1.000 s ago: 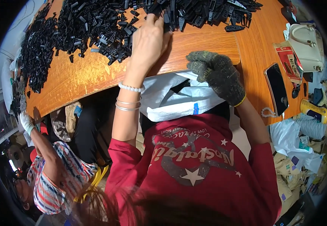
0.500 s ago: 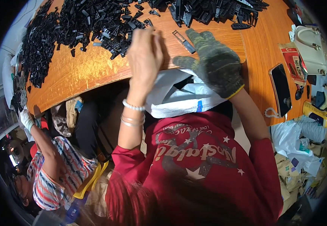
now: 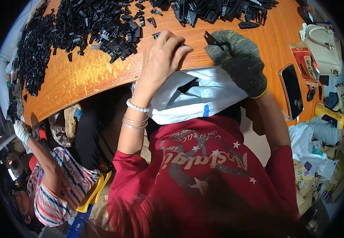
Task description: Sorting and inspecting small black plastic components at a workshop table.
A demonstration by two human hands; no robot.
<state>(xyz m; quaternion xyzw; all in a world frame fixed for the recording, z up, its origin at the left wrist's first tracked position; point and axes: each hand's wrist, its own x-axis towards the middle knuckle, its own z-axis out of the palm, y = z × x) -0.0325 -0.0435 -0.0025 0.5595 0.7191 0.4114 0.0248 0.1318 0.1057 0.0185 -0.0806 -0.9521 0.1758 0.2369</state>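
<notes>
My right hand [image 3: 239, 59], in a dark grey-green knitted glove, is closed on a black plastic part [image 3: 209, 38] whose end sticks out past the fingers. Most of that part is hidden by the glove. Bare and with curled fingers, my left hand [image 3: 162, 57] is over the table's near edge. A dark bit shows between its thumb and fingers, too small to name. Beyond the left hand spreads a heap of small black plastic pieces [image 3: 116, 39]. Larger, long black plastic parts [image 3: 219, 10] are piled at the far middle. An open white bag [image 3: 180, 113] lies at my lap below the hands.
The wooden table [image 3: 88, 77] has a worn patch. On its right are a phone [image 3: 291, 91], a red packet [image 3: 304, 61] and a white handbag [image 3: 323, 47]. A co-worker's gloved hand [image 3: 22, 131] is at the left edge. Plastic bags [image 3: 310, 146] crowd the lower right.
The black part with a frame-like end that lay on the table is now in my right hand. That hand has closed and shifted right; my left hand has turned and moved slightly right.
</notes>
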